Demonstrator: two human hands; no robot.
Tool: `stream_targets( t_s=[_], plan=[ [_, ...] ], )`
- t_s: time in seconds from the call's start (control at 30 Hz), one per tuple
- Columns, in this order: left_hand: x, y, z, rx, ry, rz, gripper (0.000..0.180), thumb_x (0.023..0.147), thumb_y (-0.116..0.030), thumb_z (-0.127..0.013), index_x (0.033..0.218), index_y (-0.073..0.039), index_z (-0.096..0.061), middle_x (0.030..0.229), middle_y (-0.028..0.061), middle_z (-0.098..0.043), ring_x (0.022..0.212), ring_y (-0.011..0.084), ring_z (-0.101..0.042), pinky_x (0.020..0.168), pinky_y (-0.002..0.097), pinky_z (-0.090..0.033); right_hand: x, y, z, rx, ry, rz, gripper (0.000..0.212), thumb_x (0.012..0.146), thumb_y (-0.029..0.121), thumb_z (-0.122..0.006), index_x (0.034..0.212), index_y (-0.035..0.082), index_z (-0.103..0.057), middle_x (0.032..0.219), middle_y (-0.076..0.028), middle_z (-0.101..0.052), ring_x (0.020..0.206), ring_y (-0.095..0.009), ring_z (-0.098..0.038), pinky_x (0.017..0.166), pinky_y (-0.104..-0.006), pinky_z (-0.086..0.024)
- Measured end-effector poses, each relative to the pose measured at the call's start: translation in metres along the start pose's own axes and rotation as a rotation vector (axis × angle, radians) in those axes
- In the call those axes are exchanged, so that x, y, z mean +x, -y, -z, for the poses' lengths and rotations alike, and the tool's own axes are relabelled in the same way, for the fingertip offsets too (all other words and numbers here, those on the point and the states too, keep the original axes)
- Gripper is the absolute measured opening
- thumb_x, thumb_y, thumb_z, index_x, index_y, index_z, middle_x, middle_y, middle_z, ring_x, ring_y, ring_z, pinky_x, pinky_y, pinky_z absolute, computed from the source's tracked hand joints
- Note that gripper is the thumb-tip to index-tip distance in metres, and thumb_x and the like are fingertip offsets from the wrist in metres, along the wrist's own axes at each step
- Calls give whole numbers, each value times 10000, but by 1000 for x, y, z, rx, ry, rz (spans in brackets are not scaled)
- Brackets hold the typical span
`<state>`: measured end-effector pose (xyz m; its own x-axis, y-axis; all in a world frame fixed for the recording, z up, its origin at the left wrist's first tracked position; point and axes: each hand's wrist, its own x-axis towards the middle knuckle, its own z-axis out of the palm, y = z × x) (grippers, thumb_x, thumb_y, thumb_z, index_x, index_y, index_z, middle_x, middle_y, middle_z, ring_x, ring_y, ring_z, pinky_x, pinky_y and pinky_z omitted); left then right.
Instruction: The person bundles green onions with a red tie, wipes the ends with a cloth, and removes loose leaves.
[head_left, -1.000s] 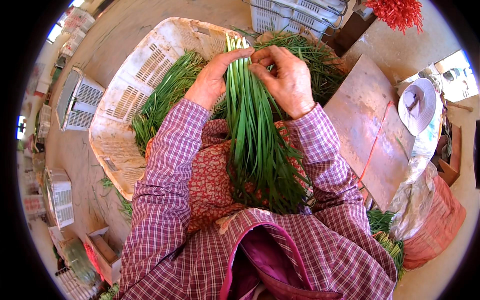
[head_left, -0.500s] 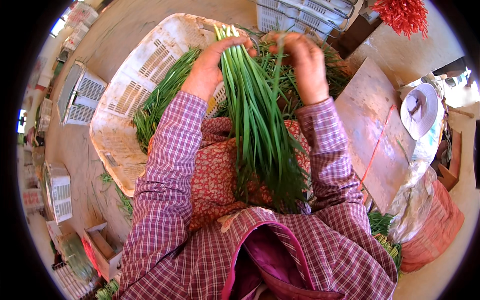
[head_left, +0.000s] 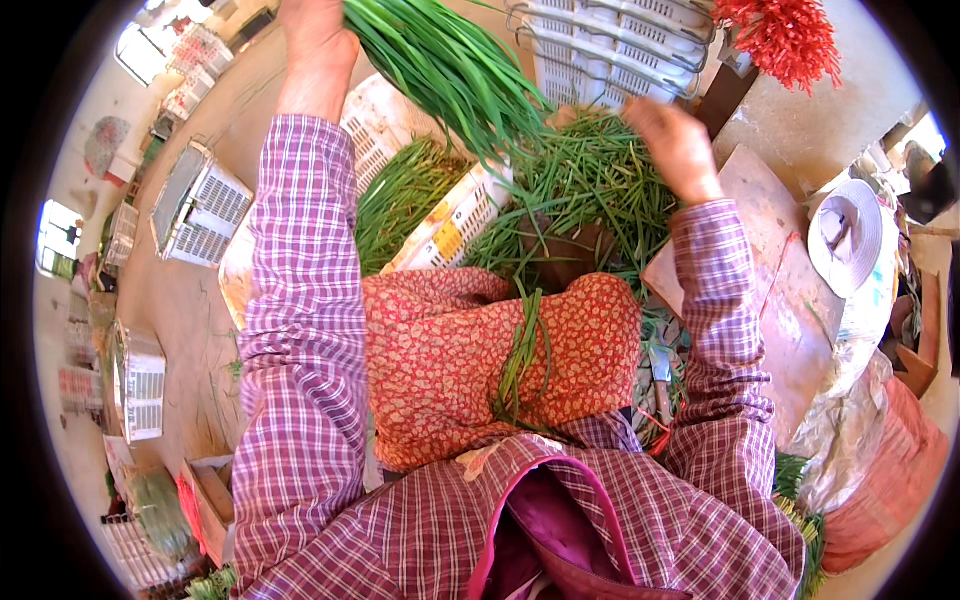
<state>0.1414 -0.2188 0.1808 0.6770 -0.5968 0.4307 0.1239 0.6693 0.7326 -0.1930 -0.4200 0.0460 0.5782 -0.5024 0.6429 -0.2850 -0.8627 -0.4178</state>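
Note:
My left hand (head_left: 318,45), partly cut off by the top edge, is closed on a bunch of green chives (head_left: 450,75). The long leaves trail away to the right, over the crate and the loose pile. My right hand (head_left: 675,150) hovers at the right edge of a heap of loose chive leaves (head_left: 600,190); its fingers are smeared by motion. A few limp yellow-green strands (head_left: 522,350) lie across the red flowered cloth (head_left: 430,340) on my lap.
A dirty white plastic crate (head_left: 375,110) holding more chives (head_left: 415,190) stands ahead to the left. To the right are a flat board (head_left: 790,260), a pale hat (head_left: 845,238) and a red sack (head_left: 895,460). Red ties (head_left: 780,40) hang at the upper right. White crates (head_left: 205,205) stand at left.
My left hand has swung up and left with the chives, lifting them off my lap. My right hand has moved right and slightly down, away from the bunch. Strands now show on the cloth.

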Motion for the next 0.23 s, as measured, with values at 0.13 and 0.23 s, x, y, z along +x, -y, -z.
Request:
stream_targets(
  t_s=[0.13,0.23],
  plan=[
    [-10,-8,-56,598,-30,-410,265,773,-115,-769,969,-14,-623,751,16,-623,651,117,-565,595,260,-457,1,60,3,-83,143,142,410,871,367,-644,1174,93,-600,1060,-155,-614,952,-360,-607,821,-444,-495],
    [-12,-23,-82,690,-58,-430,288,783,-123,-763,1009,-17,-621,788,32,-641,678,128,-587,618,285,-481,16,105,10,296,-43,171,460,868,348,-669,1228,83,-562,1137,-196,-608,1075,-316,-597,937,-420,-475]
  ],
)
